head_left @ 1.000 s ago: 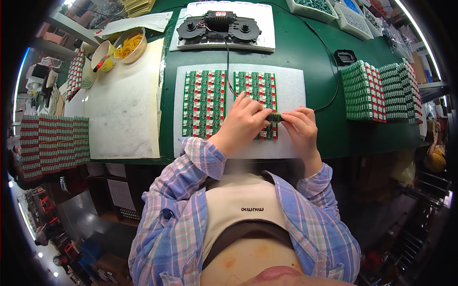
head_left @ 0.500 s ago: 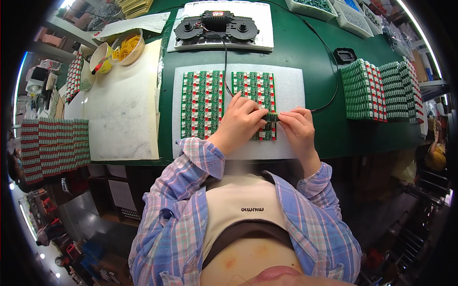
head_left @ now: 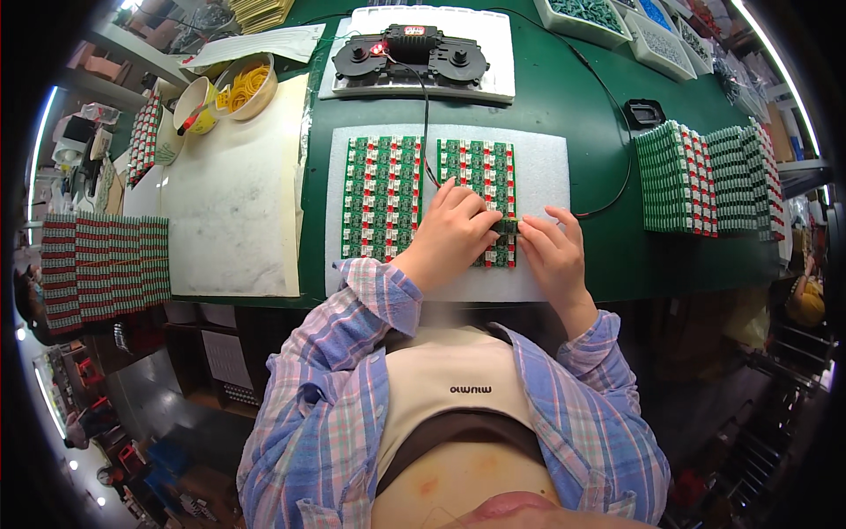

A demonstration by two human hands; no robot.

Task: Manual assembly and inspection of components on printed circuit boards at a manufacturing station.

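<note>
Two panels of small green circuit boards, a left panel and a right panel, lie side by side on a white foam sheet. My left hand is over the right panel, fingertips pinching a small black connector-like piece. A thin black cable runs down to this hand from a black twin-dial device. At the piece's other side, the thumb and index finger of my right hand are closed together, other fingers raised. Another black cable ends behind it; what those fingertips grip is hidden.
Stacked board panels stand at the right and at the left. A bowl of yellow rubber bands sits back left, beside a large pale sheet. Parts bins line the back right, with a black tray in front.
A red light has come on at the device. The whole view has shifted slightly. My right hand's fingers have opened out a little, while the left keeps its pinch.
</note>
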